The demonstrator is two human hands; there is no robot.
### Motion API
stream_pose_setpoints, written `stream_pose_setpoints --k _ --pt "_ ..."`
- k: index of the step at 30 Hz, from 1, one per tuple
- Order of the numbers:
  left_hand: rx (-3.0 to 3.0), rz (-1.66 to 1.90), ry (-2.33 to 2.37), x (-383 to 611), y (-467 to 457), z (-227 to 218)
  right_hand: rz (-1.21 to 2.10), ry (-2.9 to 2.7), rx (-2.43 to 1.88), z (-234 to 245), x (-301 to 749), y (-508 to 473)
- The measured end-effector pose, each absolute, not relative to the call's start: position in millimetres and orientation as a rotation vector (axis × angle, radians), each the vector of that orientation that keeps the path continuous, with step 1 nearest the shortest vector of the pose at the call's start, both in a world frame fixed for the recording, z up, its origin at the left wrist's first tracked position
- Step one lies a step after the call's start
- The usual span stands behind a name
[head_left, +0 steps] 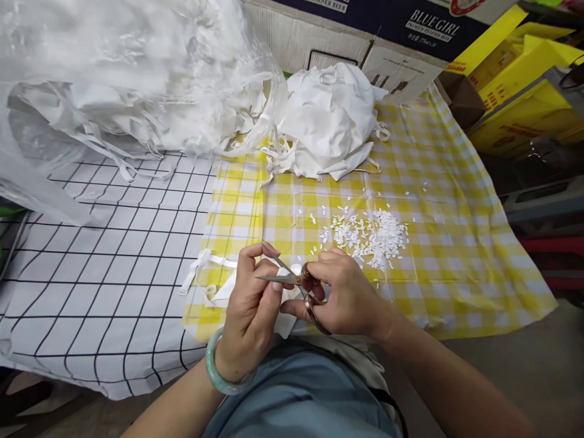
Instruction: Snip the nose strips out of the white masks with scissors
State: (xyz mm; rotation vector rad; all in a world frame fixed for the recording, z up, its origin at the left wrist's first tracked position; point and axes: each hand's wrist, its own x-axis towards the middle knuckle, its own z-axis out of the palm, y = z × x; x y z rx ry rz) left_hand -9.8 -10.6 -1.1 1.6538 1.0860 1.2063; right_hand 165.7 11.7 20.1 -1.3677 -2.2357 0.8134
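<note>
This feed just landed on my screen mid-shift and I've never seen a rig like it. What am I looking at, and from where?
There is no machine here, only a person's two bare hands, seen by one head-worn camera looking forward and down. The right hand holds scissors by the handles, blades apart and pointing toward the left hand. That hand holds a white strapped fabric piece, partly hidden by the fingers. A yellow checked cloth overlaps a white cloth with black grid lines. On the yellow one lie many small white clippings and, farther back, a white fabric heap. A clear plastic bag of white material sits at back left.
</note>
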Motion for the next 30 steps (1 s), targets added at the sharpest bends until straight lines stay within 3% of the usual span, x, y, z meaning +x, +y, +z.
stream_pose_setpoints --k 9,19,25,30 --pt "1.64 1.184 1.094 -1.7 -7.6 0.1 0.782 -2.171 -1.41 18.8 172.1 8.0" --pt "1.725 1.015 0.946 53.1 24.4 -1.8 0.694 -1.941 -1.745 5.9 226.1 -6.8" --pt "1.58 0.925 0.91 69.3 32.8 -14.8 1.17 -1.391 -1.855 -11.1 249.3 -10.5" --pt "1.652 0.861 0.803 48.6 19.4 -0.1 1.238 -1.389 -1.472 -14.0 228.2 -7.1"
